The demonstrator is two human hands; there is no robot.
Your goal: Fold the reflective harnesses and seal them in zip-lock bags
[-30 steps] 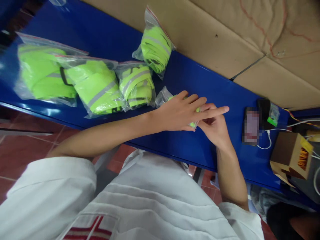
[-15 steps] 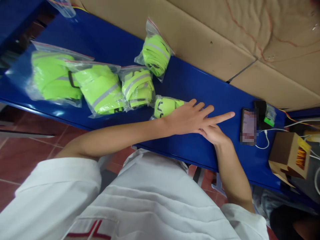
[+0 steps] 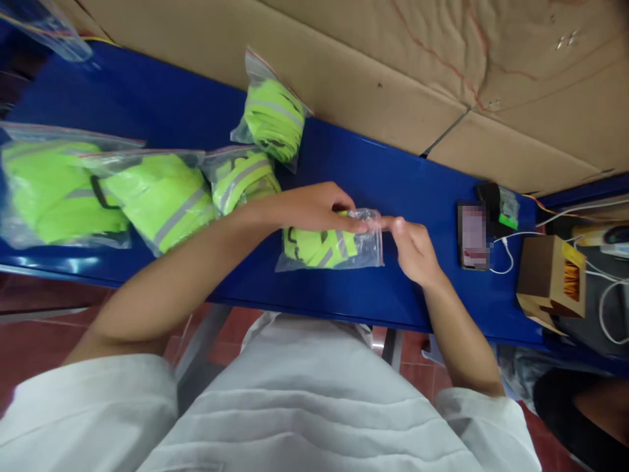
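Note:
A small clear plastic bag with a folded neon-green reflective vest inside lies on the blue table in front of me. My left hand pinches the bag's top edge from the left. My right hand pinches the same edge at its right corner. Both hands are closed on the bag's rim.
Several more bagged green vests lie along the table to the left, one against the cardboard wall. A phone on a white cable, a black item and a small brown box sit at the right.
My left hand lay flat over the bag; now both hands pinch its top edge. The bag has turned and lies uncovered closer to me. The view has shifted right.

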